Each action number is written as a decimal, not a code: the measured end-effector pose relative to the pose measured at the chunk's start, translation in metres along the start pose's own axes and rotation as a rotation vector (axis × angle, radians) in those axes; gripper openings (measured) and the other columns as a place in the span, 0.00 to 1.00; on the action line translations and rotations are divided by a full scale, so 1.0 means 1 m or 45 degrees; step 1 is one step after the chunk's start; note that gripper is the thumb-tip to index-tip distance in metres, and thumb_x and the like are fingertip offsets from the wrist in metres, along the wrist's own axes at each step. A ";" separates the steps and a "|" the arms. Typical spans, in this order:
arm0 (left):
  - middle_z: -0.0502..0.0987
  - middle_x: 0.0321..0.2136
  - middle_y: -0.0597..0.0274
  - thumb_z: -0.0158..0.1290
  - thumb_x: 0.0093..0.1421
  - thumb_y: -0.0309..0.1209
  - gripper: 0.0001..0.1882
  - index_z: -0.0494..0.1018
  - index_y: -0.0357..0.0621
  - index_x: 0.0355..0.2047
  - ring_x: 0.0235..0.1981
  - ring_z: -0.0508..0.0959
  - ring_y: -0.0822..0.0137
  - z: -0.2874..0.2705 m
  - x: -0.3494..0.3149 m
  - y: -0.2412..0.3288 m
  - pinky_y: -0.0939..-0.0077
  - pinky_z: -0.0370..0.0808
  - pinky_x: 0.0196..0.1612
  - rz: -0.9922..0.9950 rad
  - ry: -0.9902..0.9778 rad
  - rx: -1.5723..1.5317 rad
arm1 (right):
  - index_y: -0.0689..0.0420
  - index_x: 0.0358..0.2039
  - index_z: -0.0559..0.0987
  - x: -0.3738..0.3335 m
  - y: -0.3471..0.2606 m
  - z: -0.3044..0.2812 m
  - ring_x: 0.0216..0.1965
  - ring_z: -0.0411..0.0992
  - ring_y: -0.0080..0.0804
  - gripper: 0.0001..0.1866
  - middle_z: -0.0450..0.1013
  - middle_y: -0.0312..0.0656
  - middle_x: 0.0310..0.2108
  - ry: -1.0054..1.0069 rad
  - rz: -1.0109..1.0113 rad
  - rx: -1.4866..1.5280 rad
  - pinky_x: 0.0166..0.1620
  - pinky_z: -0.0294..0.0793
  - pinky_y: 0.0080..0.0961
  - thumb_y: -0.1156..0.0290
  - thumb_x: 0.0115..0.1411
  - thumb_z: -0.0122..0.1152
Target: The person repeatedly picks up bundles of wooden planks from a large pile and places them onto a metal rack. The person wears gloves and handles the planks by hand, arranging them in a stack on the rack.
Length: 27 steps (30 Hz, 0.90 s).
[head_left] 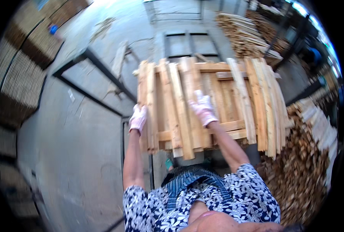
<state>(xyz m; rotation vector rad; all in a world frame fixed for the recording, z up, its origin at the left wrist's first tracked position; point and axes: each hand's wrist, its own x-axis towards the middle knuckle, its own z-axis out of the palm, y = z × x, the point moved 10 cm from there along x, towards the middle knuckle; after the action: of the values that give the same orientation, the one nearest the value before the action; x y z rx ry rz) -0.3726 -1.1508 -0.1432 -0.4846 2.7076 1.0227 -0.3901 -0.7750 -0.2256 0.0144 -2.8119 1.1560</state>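
Several pale wooden boards [174, 104] lie side by side across a wooden stack in front of me, some slightly askew, with gaps between them. My left hand [138, 119], in a pale pink-white knitted glove, is at the left edge of the outermost board [142, 87], closed against it with the fingertips partly hidden. Wearing a matching glove, my right hand [203, 109] rests on a wider board [188, 75] near the middle, its fingers spread. To the right of that hand, cross-pieces [233, 125] and lower boards show through a wide gap.
A dark metal frame [108, 71] stands left of the stack, near a wooden sawhorse [119, 63]. Another metal frame [191, 34] is beyond. Cut wood pieces heap [295, 166] at the right; more lumber [243, 34] lies far right. Tall bundled stacks [25, 73] line the left.
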 end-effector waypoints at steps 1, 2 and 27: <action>0.73 0.58 0.34 0.41 0.68 0.59 0.38 0.58 0.46 0.69 0.59 0.73 0.36 -0.007 0.001 -0.019 0.53 0.68 0.61 -0.017 0.017 0.005 | 0.49 0.70 0.62 -0.009 -0.078 0.000 0.62 0.67 0.62 0.38 0.60 0.69 0.65 -0.162 0.248 -0.305 0.62 0.69 0.48 0.41 0.65 0.50; 0.73 0.58 0.34 0.40 0.68 0.59 0.38 0.56 0.47 0.70 0.58 0.73 0.36 0.000 0.006 -0.013 0.53 0.69 0.60 0.030 -0.021 0.024 | 0.47 0.72 0.58 -0.019 -0.102 -0.010 0.65 0.63 0.63 0.41 0.55 0.70 0.68 -0.131 0.336 -0.241 0.64 0.66 0.50 0.42 0.64 0.52; 0.72 0.57 0.30 0.42 0.66 0.63 0.44 0.55 0.37 0.66 0.59 0.73 0.36 0.004 0.010 -0.012 0.50 0.69 0.59 0.019 -0.127 0.006 | 0.39 0.72 0.59 -0.009 -0.043 -0.063 0.51 0.73 0.62 0.36 0.63 0.64 0.61 -0.088 0.468 -0.496 0.57 0.73 0.49 0.63 0.64 0.57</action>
<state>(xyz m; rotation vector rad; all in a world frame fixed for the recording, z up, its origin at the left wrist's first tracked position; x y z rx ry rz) -0.3770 -1.1591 -0.1560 -0.4019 2.6289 1.0158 -0.3732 -0.7619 -0.1523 -0.5196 -3.1367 0.6411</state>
